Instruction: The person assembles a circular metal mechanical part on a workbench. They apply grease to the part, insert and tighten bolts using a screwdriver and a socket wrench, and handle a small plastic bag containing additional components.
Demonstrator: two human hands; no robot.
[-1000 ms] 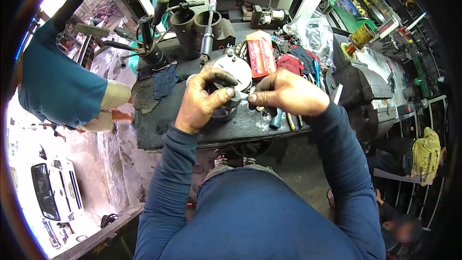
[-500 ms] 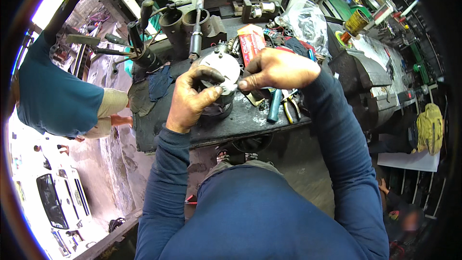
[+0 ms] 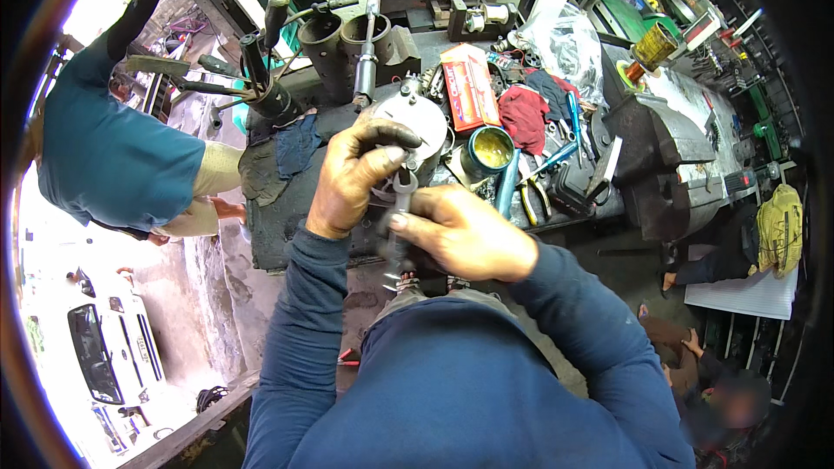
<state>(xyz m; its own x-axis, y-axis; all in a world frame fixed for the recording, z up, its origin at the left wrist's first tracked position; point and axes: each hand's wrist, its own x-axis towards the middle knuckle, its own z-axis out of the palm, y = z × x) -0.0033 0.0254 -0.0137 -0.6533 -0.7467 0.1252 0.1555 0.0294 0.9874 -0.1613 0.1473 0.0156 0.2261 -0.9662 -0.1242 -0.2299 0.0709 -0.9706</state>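
In front of me stands a round metal part with a silver disc-shaped top (image 3: 421,117), on the dark workbench (image 3: 291,234). My left hand (image 3: 345,178) is closed at its near left edge. Thumb and fingers pinch together there, and what they hold, if anything, is too small to make out. My right hand (image 3: 469,230) grips a silver wrench (image 3: 403,187), its jaw end close under my left fingertips. The wrench's lower end is blurred. Just beyond the right hand sits an open tin of yellowish grease (image 3: 493,148).
Right of the tin lie a blue-handled tool (image 3: 507,187), yellow-handled pliers (image 3: 532,194), a red cloth (image 3: 523,117) and several wrenches. A red-and-white box (image 3: 469,87) and metal cylinders (image 3: 321,48) stand behind. A person in a teal shirt (image 3: 113,152) is at left.
My right hand has come down and nearer to me, now holding a wrench. My left hand stays pinched beside the round part. The grease tin and red cloth have come into sight.
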